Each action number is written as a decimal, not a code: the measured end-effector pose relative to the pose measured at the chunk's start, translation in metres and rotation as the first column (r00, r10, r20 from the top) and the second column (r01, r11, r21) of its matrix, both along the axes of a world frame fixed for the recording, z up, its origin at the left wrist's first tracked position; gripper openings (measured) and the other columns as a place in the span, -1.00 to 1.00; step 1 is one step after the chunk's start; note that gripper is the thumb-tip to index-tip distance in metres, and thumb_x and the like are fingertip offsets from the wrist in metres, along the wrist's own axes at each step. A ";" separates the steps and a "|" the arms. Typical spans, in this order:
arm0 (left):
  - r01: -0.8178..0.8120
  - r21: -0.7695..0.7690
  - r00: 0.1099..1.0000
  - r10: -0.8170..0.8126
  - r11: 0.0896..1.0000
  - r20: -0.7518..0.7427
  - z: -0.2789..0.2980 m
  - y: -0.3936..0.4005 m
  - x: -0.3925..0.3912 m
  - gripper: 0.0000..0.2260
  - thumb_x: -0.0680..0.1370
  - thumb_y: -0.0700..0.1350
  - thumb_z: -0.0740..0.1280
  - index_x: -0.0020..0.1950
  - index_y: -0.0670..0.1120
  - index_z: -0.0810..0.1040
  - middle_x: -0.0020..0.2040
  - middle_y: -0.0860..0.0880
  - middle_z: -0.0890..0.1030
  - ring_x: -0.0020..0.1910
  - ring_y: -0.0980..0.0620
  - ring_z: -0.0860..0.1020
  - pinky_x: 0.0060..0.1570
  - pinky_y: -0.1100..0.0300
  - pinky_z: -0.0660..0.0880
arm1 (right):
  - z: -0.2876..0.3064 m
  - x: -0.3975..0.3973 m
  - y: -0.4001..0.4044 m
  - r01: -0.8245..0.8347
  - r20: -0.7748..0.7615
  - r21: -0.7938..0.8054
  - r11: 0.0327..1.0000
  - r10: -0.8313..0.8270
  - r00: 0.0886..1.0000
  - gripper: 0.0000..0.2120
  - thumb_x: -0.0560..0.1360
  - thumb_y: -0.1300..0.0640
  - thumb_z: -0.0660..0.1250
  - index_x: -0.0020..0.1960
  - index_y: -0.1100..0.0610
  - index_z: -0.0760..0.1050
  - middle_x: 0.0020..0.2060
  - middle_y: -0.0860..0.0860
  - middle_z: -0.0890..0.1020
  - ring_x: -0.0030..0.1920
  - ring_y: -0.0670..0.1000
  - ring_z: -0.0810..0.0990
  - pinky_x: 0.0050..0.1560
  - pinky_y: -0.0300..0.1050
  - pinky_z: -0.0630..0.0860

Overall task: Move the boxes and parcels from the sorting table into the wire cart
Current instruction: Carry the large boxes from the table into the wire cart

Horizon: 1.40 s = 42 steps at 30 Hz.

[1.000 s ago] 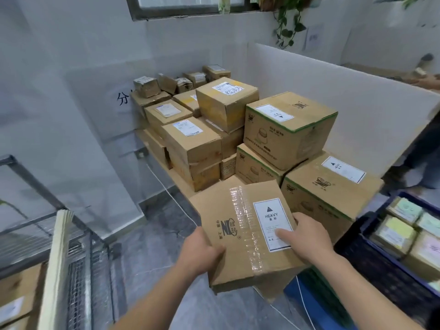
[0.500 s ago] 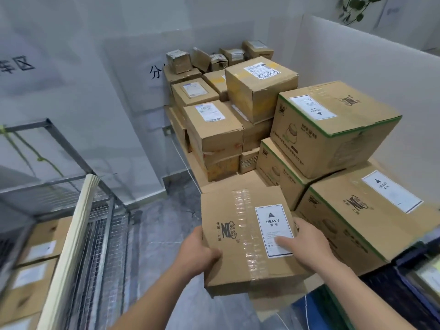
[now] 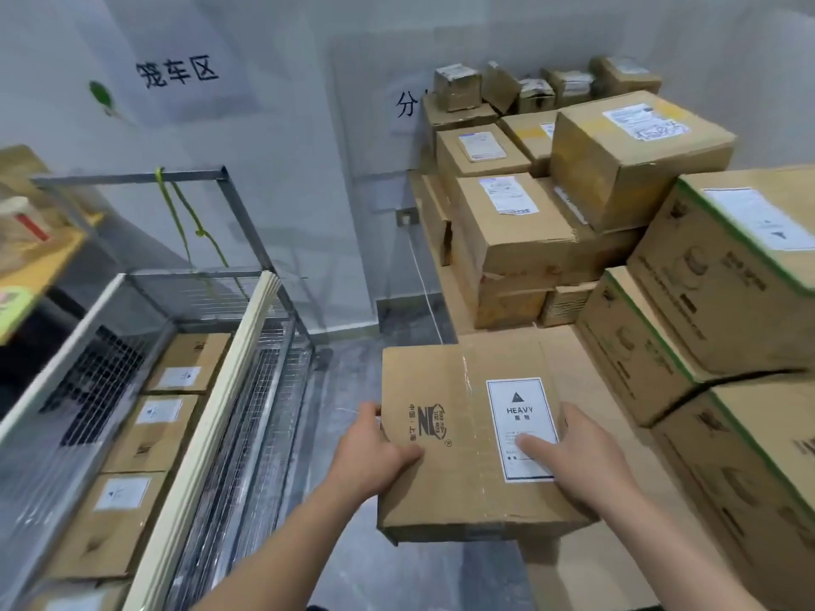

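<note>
Left hand [image 3: 375, 452] and right hand [image 3: 582, 452] grip HEAVY-labelled carton [image 3: 467, 438] by its sides; fingers underneath hidden. Wire cart [image 3: 264, 346] cut off at left edge, blurred.

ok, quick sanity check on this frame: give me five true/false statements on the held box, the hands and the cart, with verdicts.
1. Both hands hold the box with the HEAVY label. True: the left hand grips its left edge, the right hand its right side.
2. The right thumb lies on the white label. True.
3. The wire cart holds no boxes. False: several labelled boxes already lie flat inside it.
4. The held box is already over the cart. False: it is over the floor, to the right of the cart.
5. The sorting table has been cleared. False: stacked boxes remain on it.
</note>
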State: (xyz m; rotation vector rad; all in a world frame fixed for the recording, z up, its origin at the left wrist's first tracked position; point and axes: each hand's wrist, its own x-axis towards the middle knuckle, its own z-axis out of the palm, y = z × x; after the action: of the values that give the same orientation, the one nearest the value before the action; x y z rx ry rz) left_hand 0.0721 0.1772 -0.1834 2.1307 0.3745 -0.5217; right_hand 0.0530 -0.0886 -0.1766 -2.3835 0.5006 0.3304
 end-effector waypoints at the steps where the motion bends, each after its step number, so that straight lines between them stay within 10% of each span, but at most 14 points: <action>1: -0.021 0.004 1.000 0.021 1.000 0.006 0.000 0.015 0.002 -0.48 0.37 -0.01 0.52 0.23 0.06 0.34 0.03 0.10 0.62 0.02 0.02 0.62 0.05 0.00 0.60 | 0.000 0.008 0.014 -0.024 0.004 0.007 1.000 0.024 1.000 -0.66 0.44 -0.12 0.47 0.11 -0.06 0.45 -0.06 -0.16 0.59 -0.02 0.02 0.57 -0.12 -0.05 0.43; 11: -0.282 -0.055 0.953 0.286 0.958 0.096 0.007 0.209 0.027 -0.53 0.43 -0.07 0.54 0.20 0.00 0.35 0.03 0.08 0.60 -0.04 0.09 0.57 -0.12 0.15 0.49 | 0.023 0.095 0.219 -0.282 0.074 -0.041 0.959 0.284 0.956 -0.63 0.42 -0.14 0.45 0.16 -0.07 0.47 0.06 -0.14 0.65 0.06 0.06 0.61 0.01 -0.03 0.50; 19: -0.521 -0.066 0.843 0.525 0.851 0.119 0.019 0.371 0.005 -0.47 0.34 -0.04 0.52 0.20 0.04 0.32 0.05 0.11 0.59 0.04 0.03 0.60 0.12 -0.04 0.57 | 0.041 0.141 0.409 -0.542 0.086 -0.051 0.839 0.545 0.834 -0.66 0.42 -0.06 0.45 0.14 -0.11 0.44 0.12 -0.10 0.66 0.10 0.07 0.62 -0.03 -0.04 0.44; 27: -0.785 -0.089 0.605 0.789 0.613 0.103 0.000 0.475 -0.044 -0.49 0.41 -0.13 0.51 0.23 0.06 0.31 0.03 0.16 0.56 -0.04 0.19 0.55 -0.10 0.22 0.53 | 0.027 0.170 0.580 -0.805 0.044 -0.042 0.592 0.806 0.591 -0.63 0.38 0.00 0.51 0.08 -0.09 0.41 -0.01 -0.09 0.62 0.07 0.12 0.61 -0.09 -0.04 0.40; 33: -0.920 0.017 0.392 0.919 0.392 0.038 -0.047 0.515 -0.081 -0.45 0.38 -0.16 0.52 0.21 0.15 0.32 0.05 0.17 0.58 0.03 0.13 0.58 0.12 0.01 0.59 | -0.033 0.177 0.684 -0.936 -0.047 0.039 0.351 0.936 0.349 -0.55 0.36 0.06 0.55 0.16 -0.02 0.43 0.10 -0.04 0.67 0.07 0.10 0.62 0.03 0.04 0.54; 42: -0.980 0.159 0.093 0.982 0.120 -0.164 -0.167 0.513 -0.130 -0.41 0.54 -0.25 0.39 0.50 0.05 0.26 0.04 0.10 0.57 -0.08 0.11 0.57 -0.23 0.27 0.48 | -0.171 0.144 0.759 -0.976 -0.258 0.161 0.144 0.961 0.100 -0.61 0.37 0.18 0.55 0.10 0.07 0.45 0.04 0.00 0.68 0.07 0.12 0.64 0.07 0.05 0.57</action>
State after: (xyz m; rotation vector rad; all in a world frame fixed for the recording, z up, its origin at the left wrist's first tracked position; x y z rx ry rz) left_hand -0.0581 0.6901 -0.3500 1.2702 1.8159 0.0996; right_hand 0.1975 0.6709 -0.3472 -2.3223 -1.1758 1.3100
